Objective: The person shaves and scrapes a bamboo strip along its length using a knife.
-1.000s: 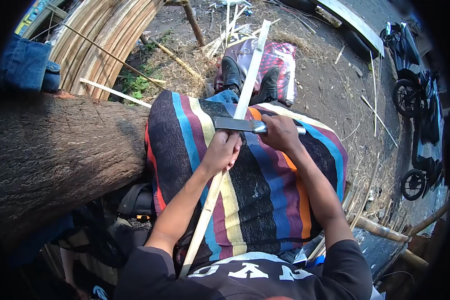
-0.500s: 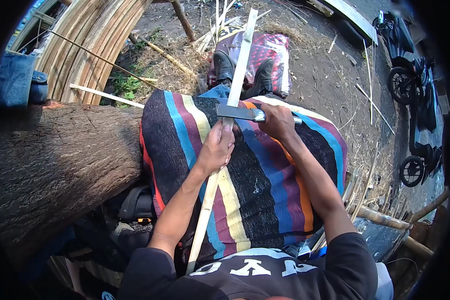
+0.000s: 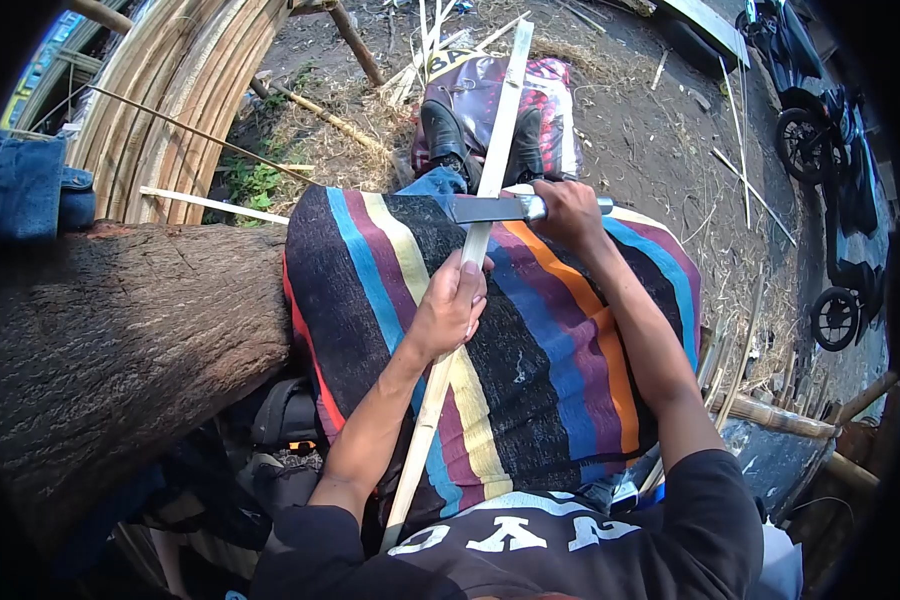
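My left hand (image 3: 454, 305) is closed around a long pale bamboo strip (image 3: 510, 100), which slants across my lap from my shirt to past my shoes. In my right hand (image 3: 572, 214) is the handle of a knife with a broad metal blade (image 3: 486, 210). The blade lies across the strip a little beyond my left hand and appears to touch it. Under both hands a striped cloth (image 3: 530, 370) in black, blue, maroon, yellow and orange covers my lap.
A thick log (image 3: 140, 320) lies close on my left, with bundled bamboo strips (image 3: 185, 90) behind it. A printed sack (image 3: 560, 100) is under my shoes (image 3: 445, 130). Motorcycles (image 3: 820, 150) stand at the right. Bamboo poles (image 3: 780, 415) lie near my right elbow.
The blade has shifted up the strip, farther from my left hand. The strip's far end has swung slightly right. Both hands keep their grip.
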